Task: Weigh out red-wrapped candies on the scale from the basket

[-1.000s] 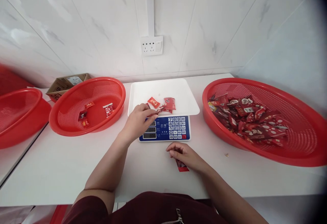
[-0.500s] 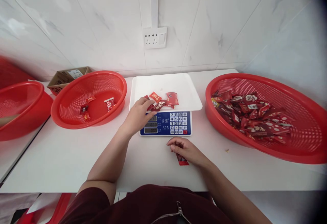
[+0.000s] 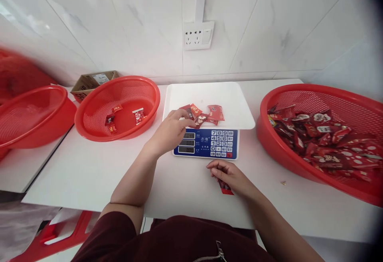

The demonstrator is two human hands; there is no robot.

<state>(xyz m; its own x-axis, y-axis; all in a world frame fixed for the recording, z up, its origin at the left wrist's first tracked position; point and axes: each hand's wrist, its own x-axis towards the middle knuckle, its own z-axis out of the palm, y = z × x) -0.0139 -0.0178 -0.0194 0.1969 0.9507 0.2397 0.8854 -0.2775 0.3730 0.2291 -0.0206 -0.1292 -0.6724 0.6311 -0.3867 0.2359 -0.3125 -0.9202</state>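
Observation:
My left hand (image 3: 170, 130) reaches over the near left edge of a digital scale's white tray (image 3: 206, 92), its thumb and fingers closed at a dark red snack packet (image 3: 200, 121). Beside it on the tray lie an orange-red packet (image 3: 196, 111) and a lighter red packet (image 3: 216, 113). Part of the blue display panel (image 3: 206, 146) is covered by the hand. In front of the scale, my right hand (image 3: 227, 173) rests low over the table with curled fingers around a small red packet (image 3: 225, 188), which sticks out below the palm.
On the right stands a large red basket (image 3: 269, 150) with many red packets. A red basket (image 3: 119, 136) with several packets is left of the scale, a cardboard box (image 3: 82, 88) behind it. Another red basket (image 3: 32, 136) stands far left. A tiny scrap (image 3: 283, 182) lies on the table.
The view has turned left, so things appear further right. My left fingers have closed in at the packets on the tray and shifted them slightly. The right hand still holds its packet.

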